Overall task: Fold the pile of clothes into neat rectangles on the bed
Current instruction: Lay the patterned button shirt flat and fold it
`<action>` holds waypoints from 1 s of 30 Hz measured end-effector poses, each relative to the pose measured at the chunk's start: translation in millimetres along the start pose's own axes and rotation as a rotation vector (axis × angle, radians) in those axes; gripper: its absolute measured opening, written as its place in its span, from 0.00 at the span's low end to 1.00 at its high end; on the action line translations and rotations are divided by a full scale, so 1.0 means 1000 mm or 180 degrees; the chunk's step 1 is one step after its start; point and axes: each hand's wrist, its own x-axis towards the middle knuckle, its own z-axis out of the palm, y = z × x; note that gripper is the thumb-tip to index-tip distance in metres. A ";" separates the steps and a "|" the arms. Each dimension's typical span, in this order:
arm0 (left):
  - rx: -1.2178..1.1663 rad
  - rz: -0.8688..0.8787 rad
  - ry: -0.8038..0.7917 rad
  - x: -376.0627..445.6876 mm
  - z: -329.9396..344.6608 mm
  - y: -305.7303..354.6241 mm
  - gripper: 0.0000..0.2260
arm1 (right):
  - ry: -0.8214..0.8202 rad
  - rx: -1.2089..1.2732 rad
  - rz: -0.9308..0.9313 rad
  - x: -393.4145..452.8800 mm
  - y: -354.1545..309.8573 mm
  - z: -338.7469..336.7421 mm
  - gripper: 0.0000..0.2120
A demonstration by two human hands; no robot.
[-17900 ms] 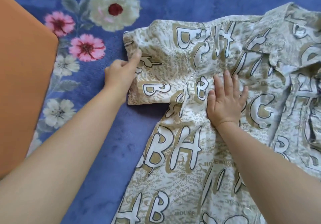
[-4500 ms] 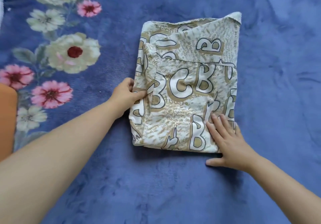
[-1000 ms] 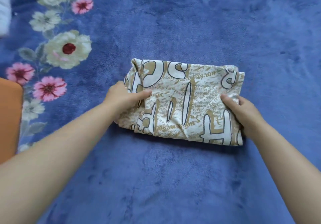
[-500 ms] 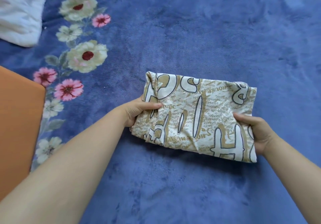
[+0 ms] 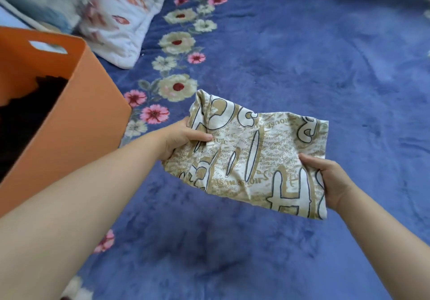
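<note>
The folded shirt (image 5: 253,157), cream with tan and white letter print, is a compact rectangle held up above the blue bed cover (image 5: 314,71). My left hand (image 5: 181,139) grips its left edge, thumb on top. My right hand (image 5: 330,179) grips the right edge, thumb on top and fingers hidden underneath. A shadow lies on the cover below the shirt.
An orange bin (image 5: 76,122) with a handle slot stands at the left, with dark clothing (image 5: 28,115) inside. A white floral pillow (image 5: 123,17) lies at the back left. A band of printed flowers (image 5: 176,85) runs along the cover's left side.
The folded shirt has been lifted off the cover with both hands still on its edges. The view has swung left, bringing the orange bin's opening and the pillow into sight.
</note>
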 end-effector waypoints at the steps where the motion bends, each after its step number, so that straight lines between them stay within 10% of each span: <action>1: 0.0100 -0.0014 0.0169 -0.012 -0.009 0.005 0.32 | 0.0075 -0.0066 -0.0022 -0.004 -0.006 0.012 0.15; 5: 0.0299 0.0041 0.0532 -0.062 -0.045 0.028 0.38 | -0.0008 -0.0538 -0.0196 -0.026 -0.028 0.074 0.12; 9: 0.0333 0.0276 0.0766 -0.128 -0.105 0.049 0.04 | -0.0103 -0.0695 -0.0553 -0.050 -0.040 0.158 0.11; 21: 0.0305 0.0504 0.1561 -0.214 -0.322 0.021 0.19 | 0.0050 -0.1205 -0.1035 -0.033 0.004 0.419 0.04; 30: 0.1471 0.0485 0.2318 -0.153 -0.375 -0.019 0.22 | 0.1042 -0.2051 -0.0644 0.051 0.057 0.492 0.07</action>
